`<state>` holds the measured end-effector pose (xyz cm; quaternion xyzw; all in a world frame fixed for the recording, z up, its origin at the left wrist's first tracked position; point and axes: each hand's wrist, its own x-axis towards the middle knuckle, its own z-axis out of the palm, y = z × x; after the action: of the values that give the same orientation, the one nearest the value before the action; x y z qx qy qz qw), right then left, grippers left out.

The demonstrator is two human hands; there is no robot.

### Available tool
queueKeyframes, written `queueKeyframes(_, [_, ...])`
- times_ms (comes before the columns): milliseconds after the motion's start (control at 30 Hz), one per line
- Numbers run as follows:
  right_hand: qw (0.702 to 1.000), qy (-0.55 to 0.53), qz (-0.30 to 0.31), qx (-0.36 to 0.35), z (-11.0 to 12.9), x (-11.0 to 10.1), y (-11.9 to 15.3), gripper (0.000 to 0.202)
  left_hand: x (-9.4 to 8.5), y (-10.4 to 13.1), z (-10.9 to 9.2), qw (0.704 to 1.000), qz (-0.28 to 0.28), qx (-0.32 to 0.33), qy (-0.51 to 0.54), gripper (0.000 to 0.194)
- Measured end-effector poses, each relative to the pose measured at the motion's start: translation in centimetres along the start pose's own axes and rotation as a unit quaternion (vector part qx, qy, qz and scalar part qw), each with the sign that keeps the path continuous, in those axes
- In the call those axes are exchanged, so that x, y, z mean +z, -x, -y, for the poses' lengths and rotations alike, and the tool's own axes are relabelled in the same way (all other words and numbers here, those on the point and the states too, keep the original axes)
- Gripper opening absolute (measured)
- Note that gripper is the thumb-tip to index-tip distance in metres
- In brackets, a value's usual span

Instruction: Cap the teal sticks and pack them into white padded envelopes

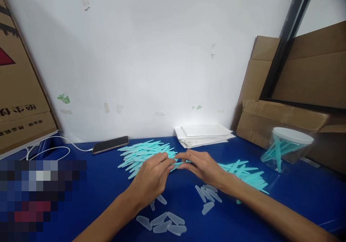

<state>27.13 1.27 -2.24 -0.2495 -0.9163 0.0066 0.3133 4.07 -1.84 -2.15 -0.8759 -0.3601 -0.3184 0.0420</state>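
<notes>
My left hand [154,175] and my right hand [204,167] meet over the middle of the table. Their fingertips pinch a slim turquoise eyebrow razor [183,162] from both sides; its ends are mostly hidden by the fingers. Behind my left hand lies a big heap of the same turquoise razors [143,153]. A smaller pile of razors [250,175] sits beyond my right forearm. Frosted clear blade covers [161,218] are scattered below my left hand, partly under it. More covers [207,195] lie below my right hand.
On the blue table [108,188] a phone [110,144] with a white cable rests by the wall. A stack of white sheets [204,134] lies at the back. To the right, a clear tub with a white lid [293,135] holds razors. Cardboard boxes [21,90] flank the left side.
</notes>
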Motion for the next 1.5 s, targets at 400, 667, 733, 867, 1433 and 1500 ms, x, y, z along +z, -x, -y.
queueKeyframes(400, [0.996,0.088,-0.015,0.023,-0.2,-0.9,-0.9,0.022,-1.9,-0.7,2.9,0.982,0.089,-0.047,-0.162,0.024])
queueKeyframes(667, [0.994,0.051,0.083,0.05,-1.5,-3.2,-0.9,0.022,-2.2,0.1,4.0,0.981,0.111,-0.092,-0.13,0.027])
queueKeyframes(733, [0.988,0.025,0.134,0.07,-1.9,-4.1,-0.9,0.029,-3.0,-0.1,3.3,0.982,0.131,-0.116,-0.075,0.027])
queueKeyframes(867, [0.969,-0.038,0.197,0.148,-3.1,-5.8,-0.8,0.035,-5.3,-0.7,1.3,0.943,0.271,-0.168,0.091,0.016])
queueKeyframes(1433, [0.862,-0.068,0.365,0.345,-9.4,-8.1,2.5,0.036,-4.4,-0.1,0.0,0.913,0.334,-0.173,0.16,0.014])
queueKeyframes(1500, [0.874,-0.073,0.35,0.33,-9.3,-7.7,2.2,0.035,-4.2,-0.1,-0.1,0.916,0.33,-0.165,0.16,0.016])
